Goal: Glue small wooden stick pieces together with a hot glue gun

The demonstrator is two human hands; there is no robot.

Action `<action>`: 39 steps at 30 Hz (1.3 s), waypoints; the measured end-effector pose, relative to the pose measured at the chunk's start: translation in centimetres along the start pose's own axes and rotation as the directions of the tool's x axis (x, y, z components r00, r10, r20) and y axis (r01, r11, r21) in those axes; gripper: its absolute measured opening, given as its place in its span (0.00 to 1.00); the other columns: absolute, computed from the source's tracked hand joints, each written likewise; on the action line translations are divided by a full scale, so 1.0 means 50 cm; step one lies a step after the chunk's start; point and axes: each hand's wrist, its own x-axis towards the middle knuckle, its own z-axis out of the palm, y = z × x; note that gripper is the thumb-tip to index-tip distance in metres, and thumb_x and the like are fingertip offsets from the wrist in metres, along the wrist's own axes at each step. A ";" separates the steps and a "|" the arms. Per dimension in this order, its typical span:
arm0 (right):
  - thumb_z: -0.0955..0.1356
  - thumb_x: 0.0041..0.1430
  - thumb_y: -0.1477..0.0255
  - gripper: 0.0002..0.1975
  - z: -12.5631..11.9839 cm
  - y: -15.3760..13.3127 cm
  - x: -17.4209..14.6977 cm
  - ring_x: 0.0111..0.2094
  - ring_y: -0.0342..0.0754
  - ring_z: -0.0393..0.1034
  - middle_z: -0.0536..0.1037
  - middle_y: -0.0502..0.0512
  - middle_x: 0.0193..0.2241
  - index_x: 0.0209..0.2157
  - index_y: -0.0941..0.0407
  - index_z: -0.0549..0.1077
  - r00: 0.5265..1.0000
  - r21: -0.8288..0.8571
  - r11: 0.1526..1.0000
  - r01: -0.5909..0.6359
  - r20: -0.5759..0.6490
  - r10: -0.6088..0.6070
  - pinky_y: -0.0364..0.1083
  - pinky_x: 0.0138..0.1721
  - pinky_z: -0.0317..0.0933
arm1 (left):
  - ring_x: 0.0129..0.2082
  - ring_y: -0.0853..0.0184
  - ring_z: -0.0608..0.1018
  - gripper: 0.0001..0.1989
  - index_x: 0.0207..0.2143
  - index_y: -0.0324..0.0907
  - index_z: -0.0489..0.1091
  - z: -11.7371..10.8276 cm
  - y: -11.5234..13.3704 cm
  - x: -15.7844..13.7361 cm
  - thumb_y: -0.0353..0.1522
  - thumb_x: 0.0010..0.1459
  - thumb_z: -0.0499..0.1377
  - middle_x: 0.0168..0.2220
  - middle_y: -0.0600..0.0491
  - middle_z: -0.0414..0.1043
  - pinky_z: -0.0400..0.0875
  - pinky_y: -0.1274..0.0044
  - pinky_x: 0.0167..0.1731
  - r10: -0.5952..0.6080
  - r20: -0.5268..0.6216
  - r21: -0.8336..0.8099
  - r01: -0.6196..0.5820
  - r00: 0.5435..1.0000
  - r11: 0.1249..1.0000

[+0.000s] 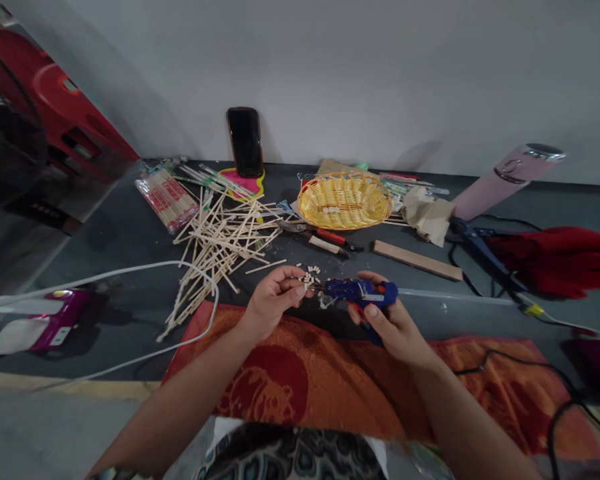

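My right hand (393,327) is wrapped round a blue glue gun (357,291), whose nozzle points left. A clear glue stick (455,297) sticks out of its back end. At the nozzle tip, the fingers of my left hand (279,293) are pinched together on a small pale wooden piece (307,286); its exact shape is too small to make out. Several short cut wooden bits (313,269) lie on the dark table just beyond my fingertips. A heap of thin wooden sticks (230,233) spreads behind my left hand.
A yellow woven basket (345,197) stands behind pliers (325,243) and a wooden block (417,260). A phone (245,141) leans on the wall. A pink bottle (505,180) stands right. An orange towel (330,373) lies in front; a white cable (145,268) loops left.
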 end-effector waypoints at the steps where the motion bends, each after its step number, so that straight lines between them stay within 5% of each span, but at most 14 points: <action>1: 0.61 0.64 0.58 0.25 0.000 0.000 0.000 0.28 0.45 0.62 0.68 0.52 0.29 0.58 0.52 0.51 1.000 0.000 1.000 -0.001 -0.002 0.001 0.45 0.32 0.59 | 0.27 0.71 0.73 0.17 0.40 0.40 0.68 0.000 0.000 0.000 0.35 0.48 0.66 0.26 0.53 0.74 0.62 0.81 0.25 0.000 0.001 -0.004 0.000 1.000 1.000; 39: 0.62 0.65 0.62 0.23 -0.003 0.004 0.000 0.29 0.44 0.62 0.69 0.51 0.29 0.57 0.52 0.52 1.000 0.109 0.994 0.016 0.005 -0.016 0.43 0.32 0.58 | 0.28 0.71 0.75 0.15 0.39 0.41 0.64 -0.004 -0.001 0.000 0.33 0.50 0.65 0.26 0.55 0.73 0.62 0.82 0.26 -0.013 0.056 -0.012 0.014 0.998 1.000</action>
